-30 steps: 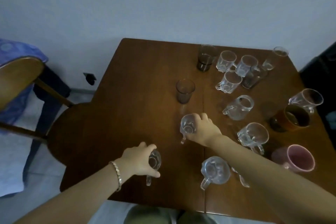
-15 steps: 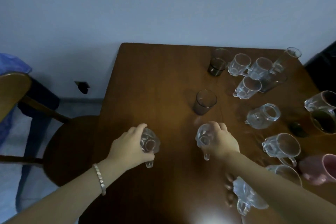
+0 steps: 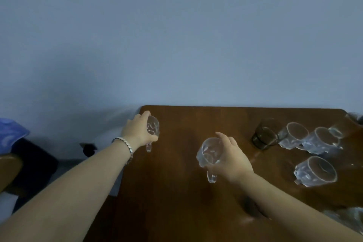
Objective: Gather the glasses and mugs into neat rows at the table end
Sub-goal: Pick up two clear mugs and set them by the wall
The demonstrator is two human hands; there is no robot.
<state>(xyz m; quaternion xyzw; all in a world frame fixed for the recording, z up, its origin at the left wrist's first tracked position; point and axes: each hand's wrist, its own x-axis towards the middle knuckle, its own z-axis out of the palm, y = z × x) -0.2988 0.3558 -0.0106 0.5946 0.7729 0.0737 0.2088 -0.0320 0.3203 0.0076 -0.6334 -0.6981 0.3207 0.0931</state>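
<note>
While both hands each grip one clear mug.

A plain pale blue-grey wall fills the upper half of the frame. At the left edge, about two-thirds down, a blue patterned cloth shows, with a dark shape just below and right of it. Lower at the left edge, a brown curved piece of a chair comes into view. A small black object sits low on the wall, left of centre. A strip of light floor shows at the lower left.
</note>
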